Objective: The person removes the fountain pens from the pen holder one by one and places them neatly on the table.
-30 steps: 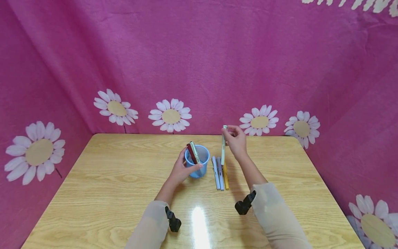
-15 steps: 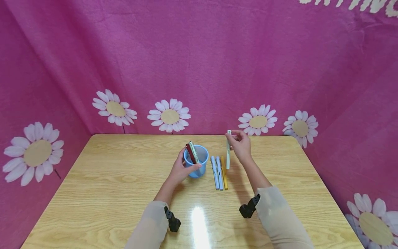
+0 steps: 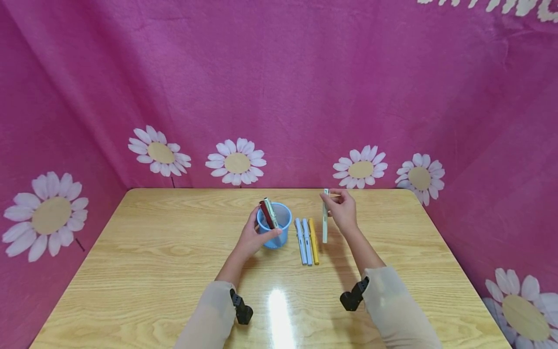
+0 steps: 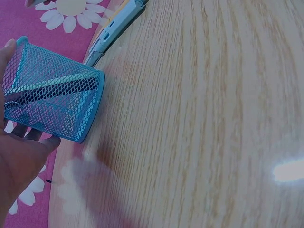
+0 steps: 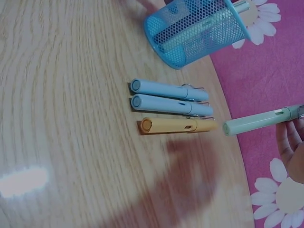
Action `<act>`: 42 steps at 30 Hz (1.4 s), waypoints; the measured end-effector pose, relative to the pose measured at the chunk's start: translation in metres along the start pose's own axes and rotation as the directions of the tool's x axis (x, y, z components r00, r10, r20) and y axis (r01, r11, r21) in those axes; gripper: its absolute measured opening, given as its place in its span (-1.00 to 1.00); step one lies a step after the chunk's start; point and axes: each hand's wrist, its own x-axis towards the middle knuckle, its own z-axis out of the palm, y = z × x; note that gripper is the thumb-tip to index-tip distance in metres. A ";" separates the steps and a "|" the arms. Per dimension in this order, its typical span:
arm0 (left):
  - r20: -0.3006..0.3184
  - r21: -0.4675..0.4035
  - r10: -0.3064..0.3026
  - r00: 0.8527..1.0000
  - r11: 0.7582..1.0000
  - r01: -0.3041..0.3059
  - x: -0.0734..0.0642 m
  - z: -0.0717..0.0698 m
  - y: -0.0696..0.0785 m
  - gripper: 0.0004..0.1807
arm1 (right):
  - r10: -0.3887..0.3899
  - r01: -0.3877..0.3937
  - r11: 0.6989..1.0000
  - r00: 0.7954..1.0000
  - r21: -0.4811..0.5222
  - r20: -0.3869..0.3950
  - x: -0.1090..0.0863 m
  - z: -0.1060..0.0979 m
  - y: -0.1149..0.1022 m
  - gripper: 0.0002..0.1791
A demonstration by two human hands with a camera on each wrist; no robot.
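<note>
My left hand (image 3: pixel 254 238) grips a blue mesh pen cup (image 3: pixel 283 236) around its side, thumb across the front of the rim. Inside it lean a dark red pen (image 3: pixel 265 213) and a pale green pen (image 3: pixel 271 211). My right hand (image 3: pixel 343 208) pinches another pale green pen (image 5: pixel 256 121) by its capped end and holds it upright over the table, lower end pointing down. Between the hands, two light blue pens (image 5: pixel 161 89) and a yellow pen (image 5: pixel 171 125) lie side by side, just right of the cup.
The wooden table (image 3: pixel 174 271) has a bright light reflection (image 3: pixel 280 315) near its front. A pink curtain (image 3: pixel 305 97) with daisy prints rises behind the table and along both sides.
My right hand has moved right and toward me with the pale green pen, from over the row of pens to beside the yellow one. My left hand keeps its grip on the cup.
</note>
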 end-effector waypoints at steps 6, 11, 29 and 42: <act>-0.031 0.010 -0.019 0.999 1.000 0.020 0.014 0.002 -0.023 0.02 | -0.008 0.008 1.000 1.000 -0.011 -0.002 -0.001 -0.003 0.005 -0.64; -0.025 0.004 -0.023 0.999 1.000 0.023 0.014 0.002 -0.024 0.03 | 0.020 -0.020 0.999 1.000 -0.042 0.007 -0.001 -0.006 0.009 -0.61; -0.039 0.031 -0.018 0.999 0.999 0.019 0.013 0.002 -0.021 0.00 | 0.052 -0.053 0.996 0.999 -0.068 -0.015 -0.001 -0.007 0.022 -0.61; -0.049 0.020 -0.031 0.998 0.999 0.032 0.016 0.003 -0.026 0.01 | 0.088 -0.087 0.990 0.996 -0.113 0.000 -0.003 -0.010 0.029 -0.60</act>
